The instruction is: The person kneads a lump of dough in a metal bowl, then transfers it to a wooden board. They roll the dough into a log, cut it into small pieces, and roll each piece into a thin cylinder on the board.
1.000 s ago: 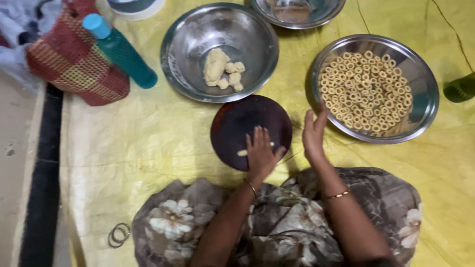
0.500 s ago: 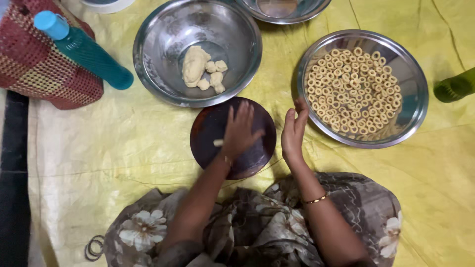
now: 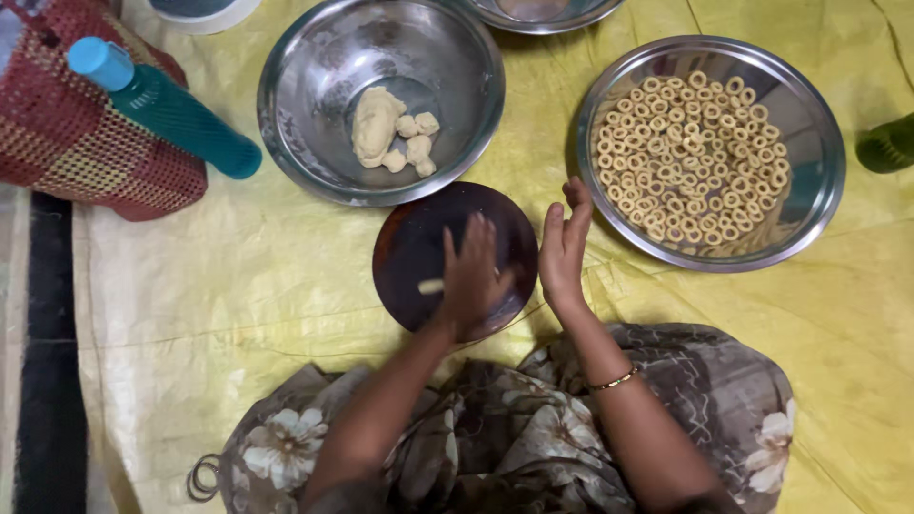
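Note:
My left hand (image 3: 473, 274) lies flat, fingers spread, on a dark round board (image 3: 409, 249), pressing a thin strip of dough (image 3: 431, 286) whose end sticks out at the left of the palm. My right hand (image 3: 564, 249) stands on edge beside the board, fingers straight and together, holding nothing, a bangle on its wrist. Beyond the board sits a steel bowl (image 3: 314, 114) with a dough lump (image 3: 375, 124) and a few small pieces. At the right a steel plate (image 3: 809, 190) holds several small dough rings (image 3: 693, 152).
All of it rests on a yellow sheet (image 3: 190, 314). A teal bottle (image 3: 162, 109) leans on a red woven basket (image 3: 67, 143) at upper left. A second steel bowl (image 3: 543, 14) is at the top, a green object (image 3: 887, 145) at the right edge, and my patterned garment (image 3: 495, 428) below.
The view has shifted slightly. My left hand stays flat on the board over the dough strip, sliding a little; my right hand stays upright beside the board.

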